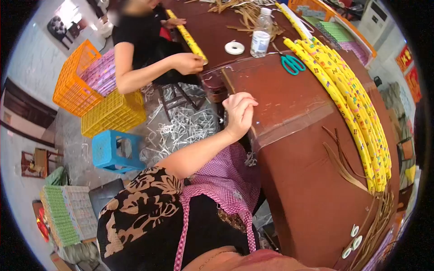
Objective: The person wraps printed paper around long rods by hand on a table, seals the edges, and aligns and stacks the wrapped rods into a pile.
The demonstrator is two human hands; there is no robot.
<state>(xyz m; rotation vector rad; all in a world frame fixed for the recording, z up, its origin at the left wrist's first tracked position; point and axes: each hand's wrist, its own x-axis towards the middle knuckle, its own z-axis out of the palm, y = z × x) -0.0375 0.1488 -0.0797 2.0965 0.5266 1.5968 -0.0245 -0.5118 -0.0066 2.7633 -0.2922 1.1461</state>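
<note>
My left hand (pixel 239 115) is held over the near edge of the brown table (pixel 298 171). Its fingers are curled together, and whatever they may hold is hidden. My right hand is out of view. To the right of my left hand lies a long bundle of yellow patterned rolls (pixel 350 99). Teal-handled scissors (pixel 293 65) rest beside the bundle's upper end. Beyond my hand stand a clear plastic bottle (pixel 261 36) with a label and a white tape roll (pixel 234 48).
Across the table corner, another person (pixel 135 54) handles a yellow patterned roll (pixel 187 38). Brown strips (pixel 339 158) and small tape rolls (pixel 356 242) lie on the table. A blue stool (pixel 118 150), orange crate (pixel 74 86), yellow crate (pixel 115 113) and white scraps (pixel 185 128) occupy the floor.
</note>
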